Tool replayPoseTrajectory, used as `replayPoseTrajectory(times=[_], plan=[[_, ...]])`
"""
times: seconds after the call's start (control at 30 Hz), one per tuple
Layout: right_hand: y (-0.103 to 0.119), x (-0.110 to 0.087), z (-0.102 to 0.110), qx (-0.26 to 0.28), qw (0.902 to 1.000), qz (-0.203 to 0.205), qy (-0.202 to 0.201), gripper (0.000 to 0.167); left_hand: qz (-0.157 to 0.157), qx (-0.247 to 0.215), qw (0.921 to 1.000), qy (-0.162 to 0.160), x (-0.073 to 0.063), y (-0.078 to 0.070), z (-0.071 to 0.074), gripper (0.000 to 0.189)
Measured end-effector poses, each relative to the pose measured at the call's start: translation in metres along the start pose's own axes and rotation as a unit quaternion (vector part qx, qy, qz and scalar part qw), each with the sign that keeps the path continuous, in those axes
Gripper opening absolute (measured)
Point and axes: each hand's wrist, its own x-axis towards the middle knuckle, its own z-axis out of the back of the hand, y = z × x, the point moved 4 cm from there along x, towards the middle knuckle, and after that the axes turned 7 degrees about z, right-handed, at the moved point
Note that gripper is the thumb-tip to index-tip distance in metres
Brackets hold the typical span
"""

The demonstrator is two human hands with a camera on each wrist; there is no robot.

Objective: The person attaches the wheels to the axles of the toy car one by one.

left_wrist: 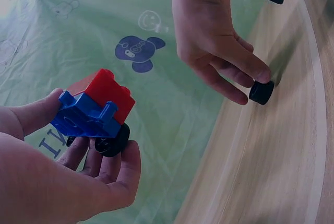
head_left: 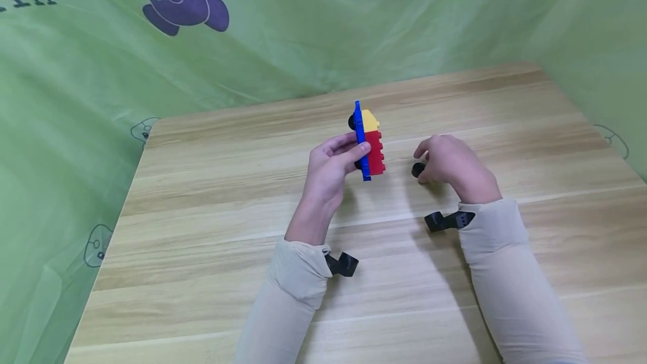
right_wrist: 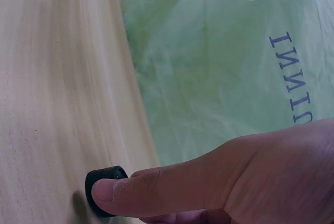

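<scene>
A toy car (head_left: pixel 373 150) made of building bricks is tilted up on end in the head view. My left hand (head_left: pixel 331 167) grips it by its blue base, thumb on one side and fingers around the wheel side. Red and yellow bricks sit on that base; black wheels (left_wrist: pixel 112 141) show beneath it in the left wrist view. To the right, my right hand (head_left: pixel 455 164) pinches a loose black wheel (right_wrist: pixel 107 190) at the tabletop. The thumb lies across the wheel in the right wrist view, and the other fingers are mostly hidden behind it.
Both hands work over a light wood-grain table (head_left: pixel 202 206). Behind its far edge hangs a green curtain (head_left: pixel 303 44) printed with purple figures and lettering. A black camera mount (head_left: pixel 343 264) sits on the left sleeve, and another mount (head_left: pixel 449 221) on the right sleeve.
</scene>
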Motion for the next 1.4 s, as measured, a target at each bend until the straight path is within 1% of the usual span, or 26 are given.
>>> replayPoseTrajectory(times=[0.13,0.3,0.43,0.53,0.6,0.8,0.87,0.93,1.0,1.03,1.1,1.2,1.27,1.4], plan=[[0.0,0.0,-0.001,0.003,1.0,0.001,-0.005,0.045,0.0,-0.004,0.9999,0.011,0.0,0.001,-0.001,0.034],[0.001,0.001,-0.003,0.006,0.9999,-0.003,-0.013,0.035,-0.002,-0.008,0.9998,0.018,0.001,0.001,-0.001,0.034],[0.003,0.001,-0.003,0.015,0.9997,-0.014,-0.015,0.035,-0.004,-0.008,0.9998,0.02,0.001,0.001,-0.001,0.034],[0.006,-0.001,0.0,0.015,0.9994,-0.012,-0.027,0.035,-0.005,-0.008,0.9998,0.02,0.001,0.001,-0.001,0.034],[0.009,-0.003,0.003,0.016,0.999,-0.008,-0.041,0.035,-0.004,-0.007,0.9998,0.02,0.001,0.002,-0.001,0.034],[0.021,-0.01,0.016,0.008,0.995,0.024,-0.096,0.035,-0.002,-0.009,0.9998,0.019,0.003,0.004,-0.001,0.035],[0.025,-0.014,0.021,0.006,0.992,0.038,-0.12,0.034,-0.002,-0.008,0.9998,0.018,0.004,0.004,-0.001,0.035],[0.031,-0.02,0.027,0.009,0.9863,0.055,-0.155,0.033,-0.002,-0.003,0.9999,0.016,0.004,0.005,-0.002,0.035],[0.038,-0.027,0.033,0.021,0.9759,0.078,-0.203,0.031,-0.001,0.0,0.9999,0.014,0.004,0.005,-0.002,0.035],[0.042,-0.031,0.036,0.027,0.9679,0.094,-0.231,0.03,-0.001,0.002,0.9999,0.012,0.005,0.005,-0.002,0.036],[0.049,-0.038,0.041,0.044,0.9465,0.13,-0.292,0.027,0.0,0.007,0.9999,0.009,0.004,0.005,-0.002,0.036],[0.059,-0.048,0.047,0.066,0.9085,0.181,-0.371,0.025,0.001,0.013,0.9999,0.006,0.004,0.005,-0.002,0.037],[0.063,-0.053,0.05,0.075,0.8873,0.204,-0.407,0.025,0.002,0.019,0.9998,0.005,0.005,0.005,-0.002,0.038],[0.071,-0.061,0.052,0.08,0.8502,0.246,-0.459,0.026,0.0,0.033,0.9994,0.004,0.005,0.006,-0.002,0.038]])
